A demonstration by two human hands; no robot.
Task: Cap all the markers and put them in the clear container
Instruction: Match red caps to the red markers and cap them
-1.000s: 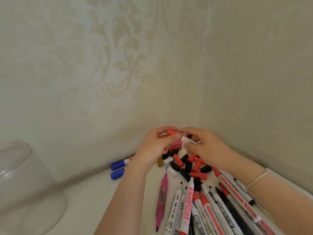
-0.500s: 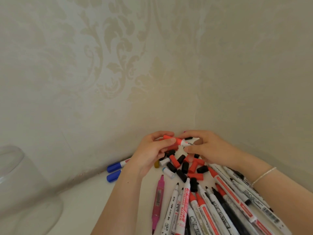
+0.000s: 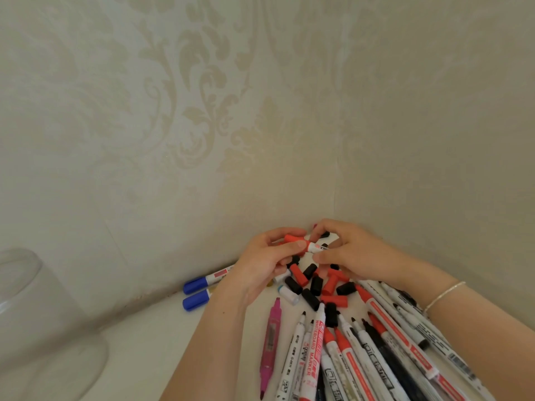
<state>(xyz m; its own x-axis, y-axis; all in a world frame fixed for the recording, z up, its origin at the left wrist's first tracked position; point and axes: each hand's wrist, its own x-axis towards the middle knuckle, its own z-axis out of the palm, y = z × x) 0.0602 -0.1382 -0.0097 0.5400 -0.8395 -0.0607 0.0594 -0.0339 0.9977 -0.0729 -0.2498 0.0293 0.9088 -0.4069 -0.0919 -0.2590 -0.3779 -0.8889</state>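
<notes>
Red cap [image 3: 293,239] now seated on marker [image 3: 314,246], apparently fully. Left hand [image 3: 266,263] pinched on cap, right hand [image 3: 351,253] gripping barrel. Clear container [image 3: 37,314] far left; transfer pending.

Bare tabletop [image 3: 150,337] open between clear container [image 3: 43,328] at left and left forearm, two blue-capped markers [image 3: 199,290] along wall foot, loose caps [image 3: 312,285] crowding corner under both hands, uncapped markers [image 3: 362,351] fanned across right side, walls closing off rear and right
</notes>
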